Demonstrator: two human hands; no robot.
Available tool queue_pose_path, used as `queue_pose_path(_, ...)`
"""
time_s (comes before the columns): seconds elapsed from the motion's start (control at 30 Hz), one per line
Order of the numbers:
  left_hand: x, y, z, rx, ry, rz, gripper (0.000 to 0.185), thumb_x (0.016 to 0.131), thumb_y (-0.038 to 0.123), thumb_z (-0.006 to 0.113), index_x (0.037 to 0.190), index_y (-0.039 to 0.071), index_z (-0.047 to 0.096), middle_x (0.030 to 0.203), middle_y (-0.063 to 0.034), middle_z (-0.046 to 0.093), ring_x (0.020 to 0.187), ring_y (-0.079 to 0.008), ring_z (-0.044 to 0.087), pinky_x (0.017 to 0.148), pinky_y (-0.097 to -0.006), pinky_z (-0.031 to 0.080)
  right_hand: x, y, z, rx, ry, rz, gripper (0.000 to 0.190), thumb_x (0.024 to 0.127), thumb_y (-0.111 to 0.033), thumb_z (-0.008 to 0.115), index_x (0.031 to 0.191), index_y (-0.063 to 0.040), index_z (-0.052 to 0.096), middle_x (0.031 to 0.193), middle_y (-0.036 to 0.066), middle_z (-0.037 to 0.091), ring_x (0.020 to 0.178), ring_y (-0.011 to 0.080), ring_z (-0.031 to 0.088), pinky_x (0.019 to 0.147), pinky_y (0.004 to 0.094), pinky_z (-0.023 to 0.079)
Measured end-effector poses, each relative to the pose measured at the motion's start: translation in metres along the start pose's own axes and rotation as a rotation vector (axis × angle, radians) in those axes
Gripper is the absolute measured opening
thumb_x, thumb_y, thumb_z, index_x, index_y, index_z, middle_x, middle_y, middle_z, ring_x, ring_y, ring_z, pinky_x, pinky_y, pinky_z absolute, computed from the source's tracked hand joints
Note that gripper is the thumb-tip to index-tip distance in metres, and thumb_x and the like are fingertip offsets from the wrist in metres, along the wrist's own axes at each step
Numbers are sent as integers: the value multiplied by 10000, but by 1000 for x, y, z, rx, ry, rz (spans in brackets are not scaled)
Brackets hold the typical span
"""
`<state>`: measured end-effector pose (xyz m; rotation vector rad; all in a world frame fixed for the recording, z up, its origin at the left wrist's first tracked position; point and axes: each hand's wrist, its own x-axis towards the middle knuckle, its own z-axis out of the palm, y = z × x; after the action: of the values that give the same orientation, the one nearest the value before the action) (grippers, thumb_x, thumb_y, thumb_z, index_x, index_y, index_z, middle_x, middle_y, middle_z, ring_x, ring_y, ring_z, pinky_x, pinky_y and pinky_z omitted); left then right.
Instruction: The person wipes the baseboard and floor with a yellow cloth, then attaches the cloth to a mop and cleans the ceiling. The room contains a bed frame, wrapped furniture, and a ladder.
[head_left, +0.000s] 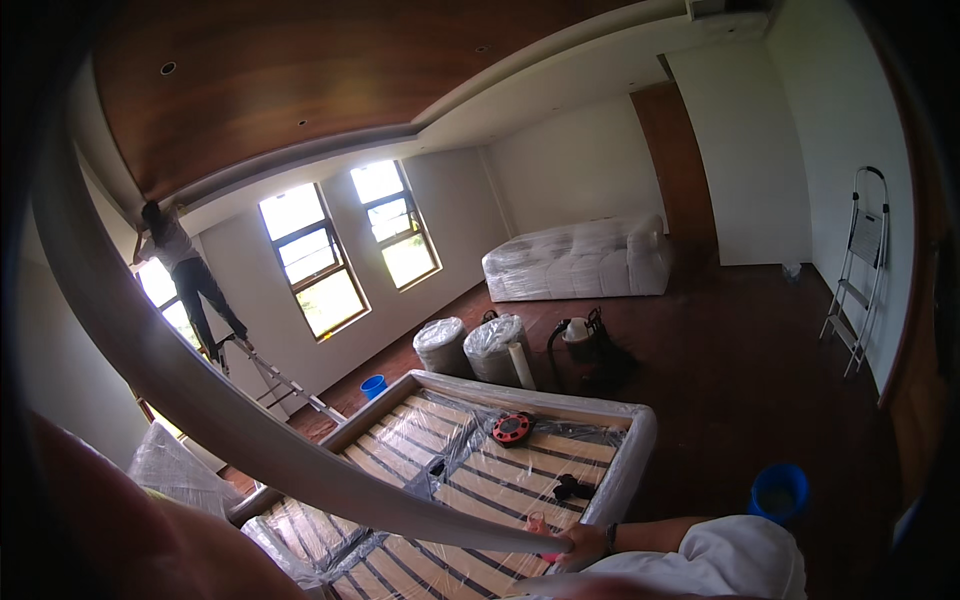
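Note:
My right hand (581, 546) is closed around the lower end of a long pale pole or tube (300, 442), beside something pink. The tube looks curved and runs up across the view to the upper left. At the lower left, a large blurred part of my arm or body is close to the camera; my left hand cannot be made out there. Below the tube lies a slatted bed frame (645, 450) wrapped in clear plastic film. On its slats rest a red and black round reel (512, 429) and a small black object (572, 487).
Another person (187, 262) stands on a stepladder (289, 382) at the left, hands at the ceiling edge. Blue buckets (780, 491), plastic-wrapped rolls (495, 349), a vacuum cleaner (585, 341) and a wrapped sofa (577, 262) stand on the floor. A folding stepladder (859, 277) leans at the right wall.

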<state>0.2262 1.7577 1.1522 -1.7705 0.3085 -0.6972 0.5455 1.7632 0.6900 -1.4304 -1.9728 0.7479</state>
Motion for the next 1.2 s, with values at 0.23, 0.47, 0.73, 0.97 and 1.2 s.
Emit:
queue_pose_path(0.23,-38,-4,24,52,32,-1,476,829,316,511,1245,116,395,1279,-159,363,1145,-332,398,920,-448,355,14,-1,8,104,47,-18,276,721,-213,649,939,-51,605,806,87,631,737,144,594,698,275,459)
queue_pose_path(0.47,-53,-11,5,140,-12,-53,433,839,278,505,1232,120,411,1277,-144,365,1133,-326,406,906,-450,366,8,0,-11,30,48,-64,236,684,-213,656,864,-68,603,705,102,605,689,213,594,661,318,461)
queue_pose_path(0.73,3,-46,-57,299,172,-268,388,851,235,497,1217,126,429,1275,-126,366,1120,-320,416,891,-451,380,11,-3,-22,33,-48,-24,237,687,-245,654,840,-68,610,712,119,615,704,235,606,674,325,467)
queue_pose_path(0.97,63,-39,-49,-348,580,-1084,735,741,270,663,1277,-16,248,1203,-173,446,990,-292,558,829,-381,472,37,8,24,-21,-186,-156,307,712,-342,622,848,-68,605,731,149,617,733,271,613,676,339,468)
queue_pose_path(1.2,63,-38,-62,-417,580,-1283,535,768,115,542,1236,61,288,991,-117,538,545,-126,546,459,-241,463,67,11,76,-82,-167,-398,336,702,-344,635,883,-63,605,686,141,593,693,271,599,616,368,466)
